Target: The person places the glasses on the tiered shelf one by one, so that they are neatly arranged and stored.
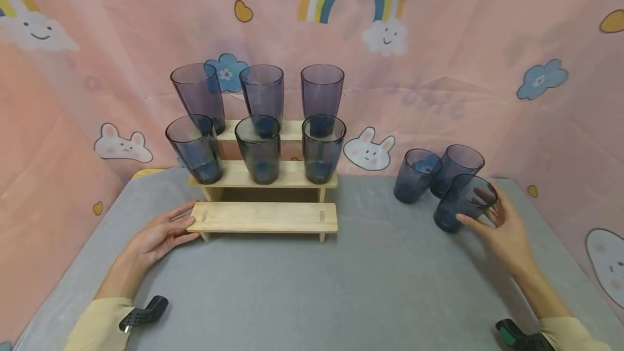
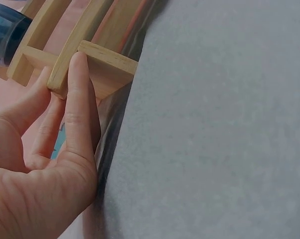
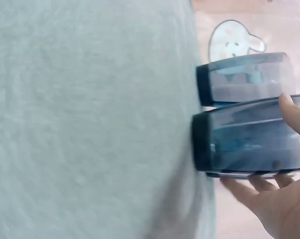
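Note:
My left hand point(image 1: 158, 234) holds the left end of the lowest step of a three-step wooden stand point(image 1: 265, 216). In the left wrist view, its thumb and fingers point(image 2: 78, 99) lie on either side of the step's end. On the right, my right hand point(image 1: 504, 232) grips a blue-tinted drinking glass point(image 1: 455, 207), thumb on one side and fingers round the other. The right wrist view shows this glass point(image 3: 254, 137) with its base near the tabletop; whether it touches cannot be told. Two similar glasses point(image 1: 411, 180) point(image 1: 450, 169) stand just behind it.
Three glasses point(image 1: 265, 150) stand in a row on the middle step. Three more point(image 1: 322, 88) stand on the top step behind them. A grey cloth point(image 1: 370, 286) covers the table, and a pink patterned curtain point(image 1: 453, 31) hangs behind and at both sides.

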`<state>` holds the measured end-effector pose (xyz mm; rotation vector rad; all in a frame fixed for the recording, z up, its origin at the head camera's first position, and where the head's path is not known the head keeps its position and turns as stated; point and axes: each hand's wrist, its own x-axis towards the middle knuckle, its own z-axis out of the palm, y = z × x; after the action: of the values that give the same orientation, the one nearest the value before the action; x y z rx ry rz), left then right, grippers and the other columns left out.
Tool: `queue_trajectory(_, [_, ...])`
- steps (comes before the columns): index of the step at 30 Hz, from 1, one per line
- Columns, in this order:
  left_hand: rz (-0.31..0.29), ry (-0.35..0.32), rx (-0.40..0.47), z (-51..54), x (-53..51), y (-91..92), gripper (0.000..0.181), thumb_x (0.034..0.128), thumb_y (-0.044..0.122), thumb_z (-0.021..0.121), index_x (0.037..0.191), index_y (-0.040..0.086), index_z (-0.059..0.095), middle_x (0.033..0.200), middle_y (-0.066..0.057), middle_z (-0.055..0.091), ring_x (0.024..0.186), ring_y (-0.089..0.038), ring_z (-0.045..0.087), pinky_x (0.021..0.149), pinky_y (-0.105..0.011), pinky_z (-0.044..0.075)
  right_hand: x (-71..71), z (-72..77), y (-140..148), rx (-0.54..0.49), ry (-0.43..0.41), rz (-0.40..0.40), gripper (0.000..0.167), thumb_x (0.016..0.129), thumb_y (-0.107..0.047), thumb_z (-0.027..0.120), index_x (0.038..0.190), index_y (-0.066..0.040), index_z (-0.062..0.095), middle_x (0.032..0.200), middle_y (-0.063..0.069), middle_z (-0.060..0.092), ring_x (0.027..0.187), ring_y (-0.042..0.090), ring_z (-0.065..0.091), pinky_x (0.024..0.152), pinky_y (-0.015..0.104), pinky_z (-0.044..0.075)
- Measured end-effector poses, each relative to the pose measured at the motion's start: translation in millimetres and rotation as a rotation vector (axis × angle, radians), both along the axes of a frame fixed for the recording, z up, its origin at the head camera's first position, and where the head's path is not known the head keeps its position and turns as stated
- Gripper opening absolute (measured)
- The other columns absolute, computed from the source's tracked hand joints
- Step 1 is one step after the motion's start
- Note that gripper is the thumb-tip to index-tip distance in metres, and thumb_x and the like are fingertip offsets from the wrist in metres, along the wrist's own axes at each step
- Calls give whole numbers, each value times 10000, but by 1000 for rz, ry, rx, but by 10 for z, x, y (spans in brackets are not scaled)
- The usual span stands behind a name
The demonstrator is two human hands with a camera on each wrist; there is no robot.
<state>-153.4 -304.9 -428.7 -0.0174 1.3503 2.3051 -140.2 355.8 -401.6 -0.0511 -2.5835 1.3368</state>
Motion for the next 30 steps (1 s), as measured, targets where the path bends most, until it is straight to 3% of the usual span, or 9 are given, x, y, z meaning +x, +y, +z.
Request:
queue_trajectory(3, [1,9,-19,14,0,-4,387,1019,-26,459,1195,267,641,1192,18,631,1068,-200,643,880,-353,573,-37,-65,10,35,35,0,924,891,-166,746,1569,-343,143,1545,51,371,1407,267,357,1005,31,326])
queue_trajectory(9, [5,5,-29,43,15,-5,378,1013,-28,475,1188,261,643,1179,7,641,1053,-213,652,878,-361,573,-37,-130,-30,5,87,-55,924,842,-108,789,1552,-333,241,1446,-59,503,1305,42,445,974,38,369])
queue_trajectory(12, [15,1,-41,47,19,4,380,1010,-20,489,1266,238,599,1182,14,636,1059,-207,648,881,-358,573,3,-117,-71,-12,101,-71,939,816,-80,807,1546,-324,268,1386,-137,541,1215,-40,473,942,43,398])
queue_trajectory(16, [16,3,-83,30,24,10,581,1013,4,498,1534,156,290,1188,38,619,1073,-191,637,892,-354,568,84,-34,-183,-96,182,-21,958,758,80,800,1533,-239,336,1311,-145,585,1129,-65,541,841,65,484])
queue_trajectory(19, [16,4,-110,8,31,5,702,1021,12,487,1573,81,60,1192,59,606,1077,-174,633,894,-346,567,144,92,-312,-202,234,52,952,719,174,778,1514,-166,380,1279,-106,602,1087,-18,596,768,98,532])
queue_trajectory(22, [18,10,-121,-6,26,-1,712,1026,16,476,1569,67,19,1201,59,590,1081,-164,630,898,-338,564,181,226,-456,-270,260,124,936,705,210,764,1500,-122,400,1286,-59,604,1096,28,609,757,138,555])
queue_trajectory(25, [15,11,-115,-9,13,3,701,1026,25,481,1573,79,46,1208,54,584,1090,-166,625,908,-342,560,210,318,-614,-272,286,164,948,682,237,760,1495,-96,403,1299,-29,608,1103,57,616,768,154,560])
queue_trajectory(27, [21,6,-104,0,10,10,616,1023,27,489,1560,143,211,1201,50,594,1085,-171,628,903,-346,562,228,351,-731,-283,296,182,967,667,254,757,1498,-85,394,1307,-23,606,1116,67,611,783,154,557])
queue_trajectory(30, [32,1,-88,16,13,19,423,1020,23,492,1388,230,514,1178,51,615,1070,-174,636,889,-348,569,251,360,-919,-307,298,193,978,665,250,761,1502,-92,387,1302,-37,599,1128,65,599,789,144,551])
